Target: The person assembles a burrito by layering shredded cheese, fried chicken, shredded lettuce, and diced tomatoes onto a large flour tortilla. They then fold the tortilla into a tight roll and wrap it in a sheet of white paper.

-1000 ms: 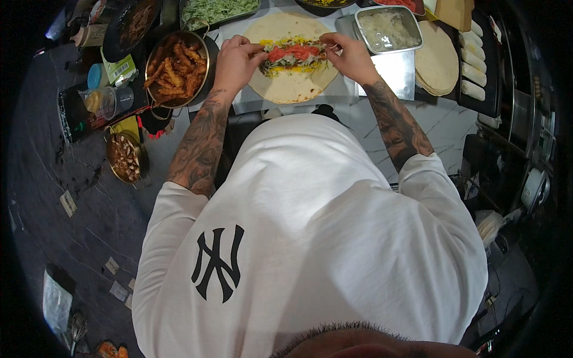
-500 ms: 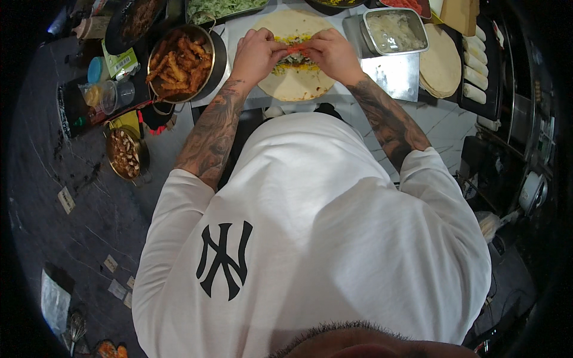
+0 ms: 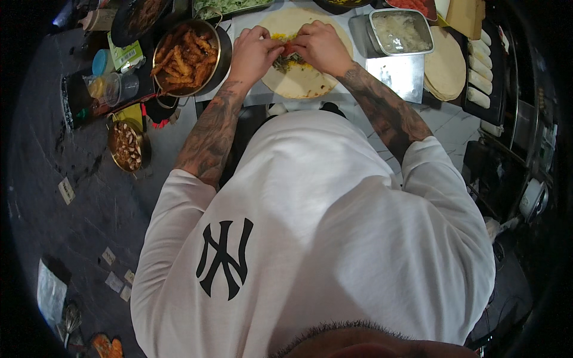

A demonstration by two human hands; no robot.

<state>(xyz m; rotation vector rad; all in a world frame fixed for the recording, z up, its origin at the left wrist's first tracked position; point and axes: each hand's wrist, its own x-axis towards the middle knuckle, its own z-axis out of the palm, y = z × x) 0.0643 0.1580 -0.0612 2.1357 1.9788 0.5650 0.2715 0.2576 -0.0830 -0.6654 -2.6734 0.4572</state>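
A large flour tortilla [image 3: 298, 85] lies flat before me on a white sheet, a line of filling running across its middle. Yellow shreds [image 3: 279, 37], which look like grated cheese, and darker, greenish bits show in that line. My left hand [image 3: 253, 55] is over the filling's left part, thumb and fingers pinched together. From the right, my right hand [image 3: 323, 48] meets it, also pinched. Red chopped tomato [image 3: 290, 49] shows between the fingertips of both hands, just above the filling. The hands cover part of the filling.
Left stands a pan of fried, breaded strips [image 3: 186, 64], with a smaller pan of chopped browned pieces [image 3: 126, 146] below. At right are a metal tub of pale shreds [image 3: 401, 33], stacked tortillas [image 3: 446, 65] and a black tray of rolled wraps [image 3: 479, 82]. Shredded greens [image 3: 230, 6] sit at the back.
Both hands have shifted slightly and their fingers are curled in closer together. Less red tomato shows between the fingertips. The whole view has moved a little.
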